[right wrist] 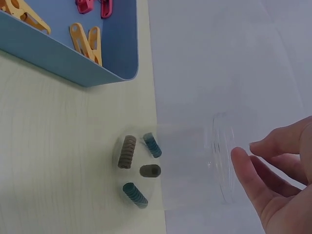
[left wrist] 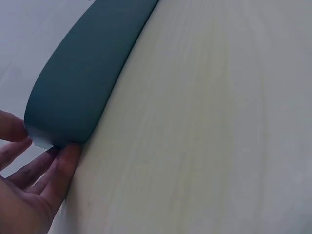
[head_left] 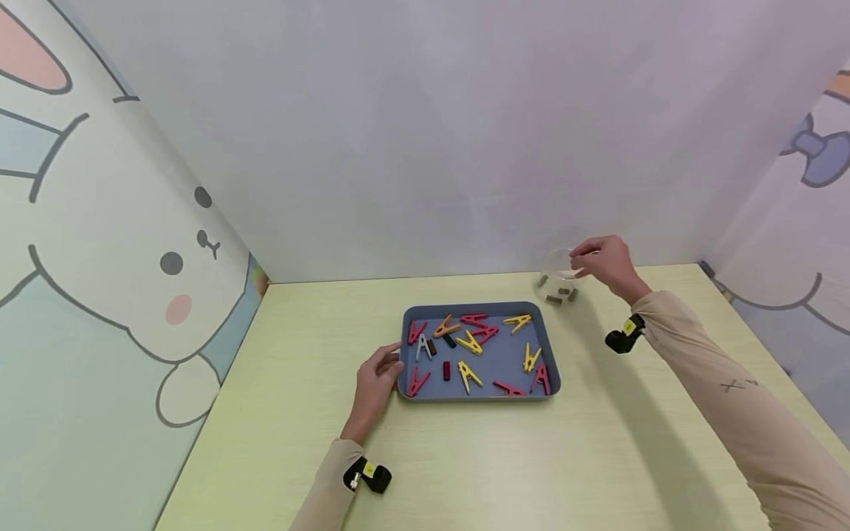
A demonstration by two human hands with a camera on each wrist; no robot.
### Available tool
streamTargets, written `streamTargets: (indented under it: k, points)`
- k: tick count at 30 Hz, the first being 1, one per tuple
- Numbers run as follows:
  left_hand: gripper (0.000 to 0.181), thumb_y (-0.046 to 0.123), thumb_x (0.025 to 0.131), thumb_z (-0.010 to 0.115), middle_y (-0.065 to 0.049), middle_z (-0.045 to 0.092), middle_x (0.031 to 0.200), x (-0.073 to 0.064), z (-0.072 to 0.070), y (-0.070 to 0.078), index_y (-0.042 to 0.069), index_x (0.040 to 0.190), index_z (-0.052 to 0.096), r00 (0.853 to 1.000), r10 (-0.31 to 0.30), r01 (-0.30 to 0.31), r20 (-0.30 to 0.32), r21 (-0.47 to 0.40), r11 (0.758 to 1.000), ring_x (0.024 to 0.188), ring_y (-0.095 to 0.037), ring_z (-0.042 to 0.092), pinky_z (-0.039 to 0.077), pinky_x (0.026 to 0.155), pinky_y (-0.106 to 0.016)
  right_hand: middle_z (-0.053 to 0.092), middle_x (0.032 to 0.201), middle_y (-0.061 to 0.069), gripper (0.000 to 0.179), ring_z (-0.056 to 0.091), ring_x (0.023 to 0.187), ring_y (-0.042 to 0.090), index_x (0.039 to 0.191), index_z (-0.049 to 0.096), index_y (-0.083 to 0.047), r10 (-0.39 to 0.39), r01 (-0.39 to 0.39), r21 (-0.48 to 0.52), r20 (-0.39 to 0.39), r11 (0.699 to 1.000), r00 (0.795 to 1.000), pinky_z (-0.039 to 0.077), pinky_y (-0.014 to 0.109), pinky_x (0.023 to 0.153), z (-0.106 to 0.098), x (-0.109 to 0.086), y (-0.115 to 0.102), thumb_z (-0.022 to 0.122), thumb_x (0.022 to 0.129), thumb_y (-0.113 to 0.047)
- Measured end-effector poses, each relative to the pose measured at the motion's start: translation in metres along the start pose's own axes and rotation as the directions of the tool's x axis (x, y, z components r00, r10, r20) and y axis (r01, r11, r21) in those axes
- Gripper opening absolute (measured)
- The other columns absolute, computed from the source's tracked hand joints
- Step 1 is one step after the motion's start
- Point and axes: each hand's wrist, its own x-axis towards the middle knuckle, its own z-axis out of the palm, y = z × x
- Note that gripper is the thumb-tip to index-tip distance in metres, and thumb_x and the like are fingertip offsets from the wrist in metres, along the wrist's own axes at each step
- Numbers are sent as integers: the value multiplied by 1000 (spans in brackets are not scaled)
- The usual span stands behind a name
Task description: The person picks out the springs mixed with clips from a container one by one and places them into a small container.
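A blue-grey tray (head_left: 491,392) holds several clothespins in red, yellow, orange and grey, such as a yellow clothespin (head_left: 468,376). Among them lie a few short cylinders, including a red one (head_left: 446,370). My left hand (head_left: 375,380) touches the tray's left side, its fingertips at the wall and lower edge in the left wrist view. Right of the tray stands a clear plastic cup (right wrist: 187,131) with several coil springs inside, such as a brown spring (right wrist: 127,152) and a teal spring (right wrist: 135,195). Over the cup's rim is my right hand (head_left: 607,264), thumb and fingertips slightly apart, nothing visible between them.
The pale wooden table (head_left: 491,464) meets a light curtain-like wall (head_left: 425,162) close behind the cup. Cartoon-printed walls (head_left: 119,295) flank it on both sides. The cup stands near the table's back edge, a small gap from the tray.
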Motion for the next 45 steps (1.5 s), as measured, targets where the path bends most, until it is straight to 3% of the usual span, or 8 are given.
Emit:
streamTargets:
  k: [5, 12, 18, 25, 33, 39, 45]
  points:
    - [35, 3, 92, 56, -23, 61, 114, -1, 1, 1, 2, 128, 58, 1000, 8, -8, -6, 4, 1000, 106, -33, 60, 49, 86, -32, 64, 97, 29, 23, 66, 78, 36, 104, 63, 14, -3, 3, -40, -9, 999, 1000, 55, 30, 61, -2, -2, -4, 61, 88, -3]
    - [35, 3, 92, 56, -23, 61, 115, -2, 1, 4, 3, 128, 58, 1000, 2, -2, -10, 7, 1000, 106, -32, 60, 50, 78, -24, 63, 103, 27, 26, 64, 83, 33, 107, 63, 11, -7, 7, -74, 1, 997, 1000, 54, 29, 60, -4, -6, -10, 63, 89, -7]
    - [35, 3, 92, 56, -23, 61, 114, -2, 1, 6, 2, 127, 58, 1000, 14, -13, -20, 32, 999, 104, -29, 60, 50, 84, -35, 62, 107, 26, 27, 64, 85, 32, 108, 64, 9, -23, 24, -78, 10, 997, 1000, 54, 29, 60, -2, -9, -10, 65, 88, -10]
    - [35, 3, 92, 56, -23, 61, 115, 2, 2, 6, 2, 127, 58, 1000, 12, -11, -15, 20, 1000, 105, -31, 60, 51, 81, -30, 62, 110, 24, 27, 63, 74, 6, 107, 64, 6, -26, 27, -79, 16, 997, 1000, 55, 39, 66, -1, -12, -6, 67, 88, -12]
    - [35, 3, 92, 56, -25, 61, 114, 5, 2, 5, 2, 127, 58, 1000, 17, -17, -14, 17, 1000, 104, -32, 61, 51, 81, -32, 60, 113, 23, 28, 61, 76, -1, 109, 64, 3, -49, 51, -56, 37, 997, 998, 55, 31, 63, 3, -19, -8, 68, 87, -14]
    - [35, 2, 92, 56, -25, 61, 112, 8, 3, -3, 1, 127, 58, 999, 39, -38, -18, 17, 999, 101, -31, 62, 51, 73, -25, 58, 118, 22, 30, 60, 79, -2, 112, 63, 3, -78, 81, -51, 63, 995, 995, 55, 33, 65, 6, -25, -10, 68, 88, -14]
    - [35, 3, 93, 56, -25, 61, 114, 5, 0, 4, 1, 127, 58, 1000, 31, -31, 1, 12, 999, 103, -32, 61, 51, 73, -25, 54, 122, 26, 31, 62, 84, 5, 115, 60, 5, -91, 99, -61, 114, 993, 989, 54, 27, 64, 6, -32, -13, 66, 89, -11]
